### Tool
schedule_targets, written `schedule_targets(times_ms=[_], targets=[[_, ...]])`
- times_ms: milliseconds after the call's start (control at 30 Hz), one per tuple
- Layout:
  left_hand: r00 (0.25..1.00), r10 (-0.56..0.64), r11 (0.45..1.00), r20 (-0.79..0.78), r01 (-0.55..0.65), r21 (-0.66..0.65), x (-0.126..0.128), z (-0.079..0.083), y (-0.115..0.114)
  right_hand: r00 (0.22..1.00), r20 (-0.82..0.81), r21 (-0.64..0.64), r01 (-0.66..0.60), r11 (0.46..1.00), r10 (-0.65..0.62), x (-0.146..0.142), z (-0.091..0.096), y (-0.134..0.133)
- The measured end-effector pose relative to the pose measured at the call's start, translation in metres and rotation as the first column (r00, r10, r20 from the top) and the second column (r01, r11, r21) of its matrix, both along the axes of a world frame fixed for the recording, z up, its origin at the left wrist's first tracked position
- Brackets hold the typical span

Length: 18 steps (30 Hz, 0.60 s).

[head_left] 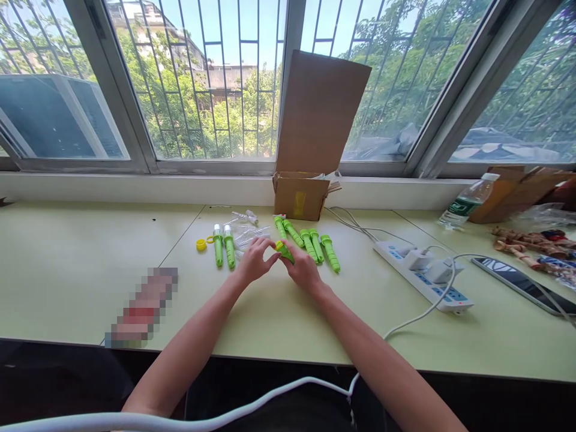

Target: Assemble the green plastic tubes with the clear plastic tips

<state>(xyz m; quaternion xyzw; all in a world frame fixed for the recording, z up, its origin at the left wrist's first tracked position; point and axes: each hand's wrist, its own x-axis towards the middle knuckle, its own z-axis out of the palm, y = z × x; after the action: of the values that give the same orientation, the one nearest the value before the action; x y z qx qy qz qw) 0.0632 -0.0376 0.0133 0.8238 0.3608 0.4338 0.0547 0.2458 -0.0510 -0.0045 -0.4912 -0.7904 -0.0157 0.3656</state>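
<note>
Above the middle of the table, my right hand point(303, 269) is closed round a green ribbed plastic tube point(285, 252), most of which the fingers hide. A yellow cap point(278, 245) shows at the tube's upper left end. My left hand point(256, 262) is closed in a pinch, with thumb and index finger at that cap. Two green tubes with white tops point(224, 243) lie to the left of my left hand, beside a loose yellow cap point(201, 245). Several more green tubes point(332, 254) lie just beyond and right of my right hand.
Clear plastic pieces point(249, 234) lie behind my left hand. An open cardboard box point(299, 198) stands by the window. To the right are a power strip point(423, 276) with cables, a phone point(522, 282) and a water bottle point(468, 203). A blurred item point(144, 309) lies front left.
</note>
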Motion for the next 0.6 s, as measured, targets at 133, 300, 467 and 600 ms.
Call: schedule_targets(times_ms=[133, 300, 467, 600], targets=[[1.000, 0.001, 1.000, 0.007, -0.001, -0.002, 0.0001, 0.0005, -0.0002, 0.999, -0.045, -0.022, -0.001, 1.000, 0.000, 0.0000, 0.0001, -0.0004], [1.000, -0.003, 1.000, 0.020, 0.003, -0.008, 0.0005, 0.0014, -0.0008, 0.997, -0.081, -0.035, -0.018, 0.999, 0.015, 0.0000, 0.0014, -0.0002], [0.999, -0.015, 1.000, 0.041, 0.015, -0.002, 0.0008, 0.0017, -0.0008, 0.987, -0.151, -0.053, -0.062, 0.997, 0.053, 0.0001, 0.0017, 0.0007], [0.998, -0.023, 1.000, 0.050, 0.023, -0.005, 0.0007, 0.0018, -0.0002, 0.979, -0.192, -0.075, -0.080, 0.994, 0.064, -0.0001, 0.0011, 0.0014]])
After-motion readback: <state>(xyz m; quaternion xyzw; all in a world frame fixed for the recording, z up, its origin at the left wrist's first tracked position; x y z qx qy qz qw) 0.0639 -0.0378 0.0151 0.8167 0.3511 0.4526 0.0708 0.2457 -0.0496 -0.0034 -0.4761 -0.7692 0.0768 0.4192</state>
